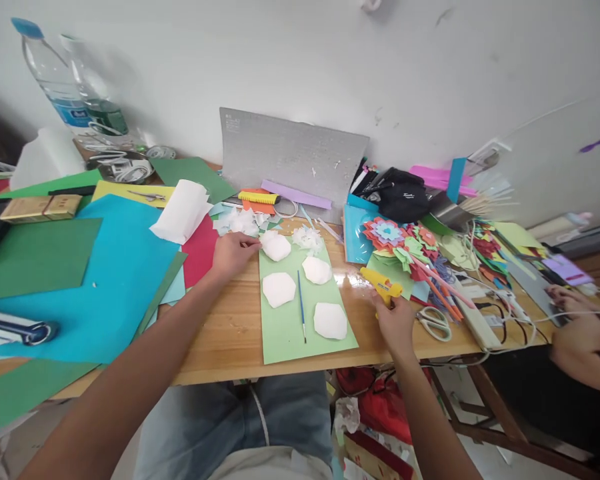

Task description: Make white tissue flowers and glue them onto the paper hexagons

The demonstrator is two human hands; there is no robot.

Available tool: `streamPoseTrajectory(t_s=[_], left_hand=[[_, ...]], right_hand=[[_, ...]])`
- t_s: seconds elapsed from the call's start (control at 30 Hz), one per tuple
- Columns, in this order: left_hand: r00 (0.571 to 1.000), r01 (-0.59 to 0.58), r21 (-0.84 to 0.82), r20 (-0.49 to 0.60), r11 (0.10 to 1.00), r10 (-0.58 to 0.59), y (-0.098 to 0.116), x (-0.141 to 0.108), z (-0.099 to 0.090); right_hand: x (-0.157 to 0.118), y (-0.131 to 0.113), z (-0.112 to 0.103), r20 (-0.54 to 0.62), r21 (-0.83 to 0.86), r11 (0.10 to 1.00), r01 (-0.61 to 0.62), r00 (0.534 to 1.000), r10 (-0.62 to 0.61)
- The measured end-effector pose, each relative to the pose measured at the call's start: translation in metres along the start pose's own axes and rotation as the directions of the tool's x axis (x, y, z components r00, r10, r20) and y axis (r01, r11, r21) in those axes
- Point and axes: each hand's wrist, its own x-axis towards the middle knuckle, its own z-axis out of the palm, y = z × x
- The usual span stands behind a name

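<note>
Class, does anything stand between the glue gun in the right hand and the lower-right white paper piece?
Nothing visible does. Between the yellow glue gun in the right hand and the lower-right white paper piece are only bare tabletop and the green sheet's margin. The blue paintbrush lies to the piece's left.

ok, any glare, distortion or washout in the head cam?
Head view: bright glare on the wooden table between the light-green sheet and the yellow glue gun; head view: blue-capped bottle leans outward, likely wide-angle distortion; head view: white paper pieces show little surface detail.
</note>
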Motion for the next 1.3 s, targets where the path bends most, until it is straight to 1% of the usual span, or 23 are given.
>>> streamPoseTrajectory(t_s=[0.1,0.27,0.37,0.43,0.5,0.57,0.63,0.7,0.73,0.77,0.8,0.83,0.87,0.9,0.93,0.97,1.0,1.1,1.17,1.2,1.23,1.27,1.3], left_hand=[[1.000,-0.002,-0.004,0.004,1.000,0.002,0.002,-0.001,-0.001],[0.999,0.051,-0.005,0.001,0.999,-0.051,0.004,-0.002,-0.003],[0.999,0.040,-0.013,0.000,0.999,-0.040,0.004,-0.003,-0.002],[1.000,0.029,-0.021,-0.001,0.999,-0.029,0.004,-0.003,-0.002],[0.999,0.035,-0.024,-0.001,0.999,-0.035,0.003,-0.003,-0.001],[0.999,0.046,-0.026,-0.001,0.999,-0.046,0.002,-0.002,-0.001],[0.999,0.050,-0.032,-0.003,0.998,-0.050,0.000,-0.001,0.000],[0.999,0.046,-0.034,-0.004,0.998,-0.047,-0.001,0.000,0.001],[0.999,0.045,-0.033,-0.004,0.998,-0.045,-0.001,0.000,0.001],[0.999,0.044,-0.030,-0.003,0.999,-0.044,-0.001,0.000,0.001],[0.999,0.041,-0.026,-0.002,0.999,-0.041,-0.001,0.000,0.001],[0.999,0.036,-0.022,0.000,0.999,-0.036,0.000,0.000,0.001],[1.000,0.030,-0.019,0.002,0.999,-0.030,0.001,0.000,0.001],[1.000,0.024,-0.017,0.004,1.000,-0.024,0.002,0.000,0.000],[1.000,0.016,-0.015,0.005,1.000,-0.016,0.002,-0.001,0.000],[1.000,0.010,-0.012,0.005,1.000,-0.010,0.003,-0.001,-0.001],[1.000,0.008,-0.008,0.004,1.000,-0.008,0.004,-0.001,-0.001],[1.000,0.021,-0.003,0.001,1.000,-0.021,0.004,-0.001,-0.001],[1.000,0.025,-0.007,-0.002,1.000,-0.025,0.003,-0.001,-0.001],[1.000,0.025,-0.013,-0.005,1.000,-0.025,0.002,-0.001,-0.001],[1.000,0.024,-0.019,-0.004,1.000,-0.024,0.001,-0.001,-0.001],[1.000,0.026,-0.025,-0.004,0.999,-0.026,0.000,-0.001,0.000],[1.000,0.027,-0.031,-0.003,0.999,-0.027,-0.001,-0.001,0.000]], right_hand=[[0.000,0.007,0.004,-0.014,-0.047,0.999,0.009,1.000,-0.009],[0.003,0.017,0.006,-0.016,-0.062,0.996,0.071,0.997,-0.072],[0.003,0.017,0.004,0.015,-0.055,0.998,0.044,0.999,-0.043],[0.002,0.015,0.002,0.025,0.007,1.000,-0.008,1.000,0.008],[0.000,0.014,0.000,0.011,0.147,0.988,-0.057,0.998,0.056],[-0.002,0.014,-0.003,-0.069,0.280,0.958,-0.066,0.994,0.089],[-0.004,0.014,-0.010,-0.233,0.307,0.952,-0.018,0.968,0.093],[-0.008,0.009,-0.018,-0.409,0.213,0.974,0.079,0.912,0.015],[-0.011,0.003,-0.022,-0.460,0.138,0.981,0.139,0.886,-0.061],[-0.014,-0.005,-0.025,-0.473,0.065,0.975,0.215,0.867,-0.160],[-0.017,-0.015,-0.028,-0.440,-0.007,0.951,0.309,0.853,-0.281],[-0.021,-0.027,-0.028,-0.357,-0.053,0.905,0.423,0.838,-0.412],[-0.024,-0.039,-0.027,-0.252,-0.061,0.836,0.545,0.802,-0.541],[-0.027,-0.052,-0.024,-0.130,-0.038,0.758,0.652,0.748,-0.650],[-0.029,-0.064,-0.019,0.019,0.000,0.682,0.731,0.682,-0.731],[-0.030,-0.075,-0.013,0.142,0.031,0.603,0.797,0.593,-0.792],[-0.031,-0.084,-0.005,0.231,0.039,0.533,0.845,0.512,-0.827],[-0.026,-0.102,0.018,0.477,0.005,0.283,0.959,0.246,-0.844],[-0.022,-0.107,0.030,0.585,0.020,0.110,0.994,0.077,-0.808],[-0.019,-0.108,0.035,0.608,0.041,0.038,0.998,0.006,-0.794],[-0.017,-0.109,0.037,0.611,0.063,-0.022,0.998,-0.056,-0.790],[-0.014,-0.109,0.038,0.596,0.082,-0.070,0.994,-0.105,-0.796],[-0.011,-0.109,0.038,0.566,0.090,-0.100,0.991,-0.134,-0.814]])
